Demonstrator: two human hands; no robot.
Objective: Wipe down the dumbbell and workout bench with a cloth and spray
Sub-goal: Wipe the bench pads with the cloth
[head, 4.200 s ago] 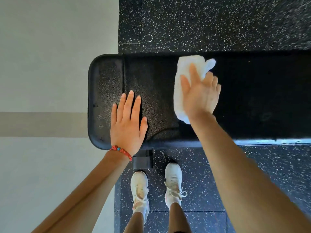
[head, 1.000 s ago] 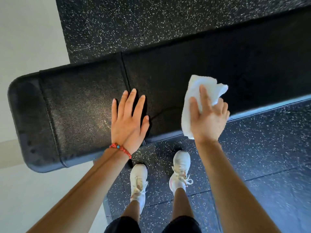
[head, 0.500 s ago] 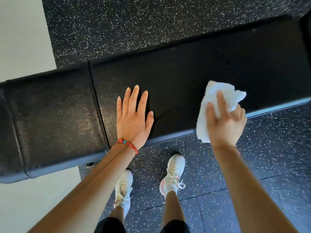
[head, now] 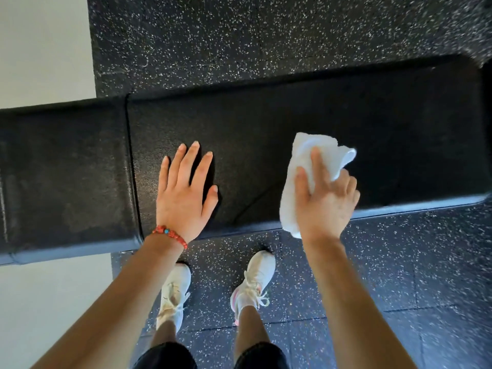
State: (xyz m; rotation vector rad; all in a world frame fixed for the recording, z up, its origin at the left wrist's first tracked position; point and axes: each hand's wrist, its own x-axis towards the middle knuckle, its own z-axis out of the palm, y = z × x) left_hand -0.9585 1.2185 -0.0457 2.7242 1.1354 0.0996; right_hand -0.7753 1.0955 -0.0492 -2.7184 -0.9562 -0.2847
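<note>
The black padded workout bench (head: 266, 115) runs across the view, with a seam between its two pads at the left. My left hand (head: 183, 198), with a red bead bracelet at the wrist, rests flat on the longer pad, fingers spread. My right hand (head: 324, 206) holds a folded white cloth (head: 306, 147) against the pad near its front edge; thumb and forefinger lie on top and the other fingers curl round its right side. The cloth's lower end hangs over the bench edge. No dumbbell or spray bottle is in view.
Black speckled rubber flooring (head: 239, 35) lies beyond and in front of the bench. A pale floor area (head: 40, 49) is at the left. My feet in white shoes (head: 255, 278) stand close to the bench's front edge.
My right hand has carried the cloth rightward along the bench, then up from the front edge onto the pad. My left hand stays flat on the pad. The view has shifted right along the bench.
</note>
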